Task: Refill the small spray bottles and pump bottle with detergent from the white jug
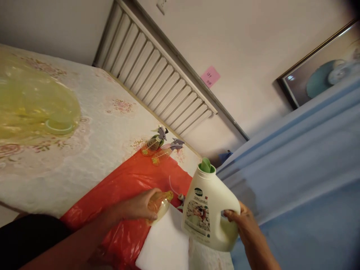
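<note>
My left hand [144, 205] is closed around a small clear bottle [163, 206], which has a yellow tint and no top on its neck. In my right hand [239, 219] is the handle of a large cream detergent jug [201, 213]. A green spout shows in the jug's uncapped mouth, and a printed label covers its front. The bottle's neck points toward the jug, with a gap between them. Behind the bottle, a loose spray head [181, 197] with a thin tube lies on the red plastic sheet [123, 183].
Two spray bottles [153, 144] stand at the sheet's far edge. A white pad [165, 243] lies near me. On the left, a yellow plastic bag [36, 101] rests on the flowered tablecloth [98, 146]. A metal railing [157, 67] runs behind, and a blue curtain [295, 161] hangs at right.
</note>
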Tool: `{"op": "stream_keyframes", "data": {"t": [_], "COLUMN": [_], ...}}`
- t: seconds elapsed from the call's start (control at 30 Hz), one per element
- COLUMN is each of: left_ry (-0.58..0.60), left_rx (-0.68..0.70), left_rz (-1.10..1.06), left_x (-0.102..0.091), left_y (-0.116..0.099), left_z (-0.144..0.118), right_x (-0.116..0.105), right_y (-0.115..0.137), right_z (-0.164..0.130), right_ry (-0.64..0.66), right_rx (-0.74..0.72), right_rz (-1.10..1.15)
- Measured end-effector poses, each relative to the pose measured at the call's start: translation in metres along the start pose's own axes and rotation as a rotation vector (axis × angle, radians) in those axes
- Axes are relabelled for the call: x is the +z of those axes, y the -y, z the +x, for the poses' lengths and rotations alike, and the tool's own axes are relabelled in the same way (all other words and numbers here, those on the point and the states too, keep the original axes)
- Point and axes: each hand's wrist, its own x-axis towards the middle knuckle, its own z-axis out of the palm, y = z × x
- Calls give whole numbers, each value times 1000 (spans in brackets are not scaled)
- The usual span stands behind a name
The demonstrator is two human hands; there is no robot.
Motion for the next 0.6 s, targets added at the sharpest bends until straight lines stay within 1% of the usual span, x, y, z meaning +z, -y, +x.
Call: {"op": "stream_keyframes", "data": {"t": [0.1,0.17,0.27,0.37,0.5,0.6], "left_ry": [-61,-106,-147,-171,-197,-217], "left_rx": [-78,-101,-56,-12,59,68], "left_rz": [-23,-18,24,36,5,16], "left_x": [0,0,1,3,8,10], "left_y": [-5,-6,-3,5,18,21], "left_z": [1,2,5,9,15,16], "right_x": [-3,-4,-3,-2,-1,0], "right_y": [-8,-12,-19,-24,-26,-28], "right_z": [-11,-18,-26,-32,-37,-39], "right_ry": [33,67,105,143,213,267], "right_rx": [29,44,81,117,115,99], "right_rz": [-52,-95,-166,-221,-251,-284]}}
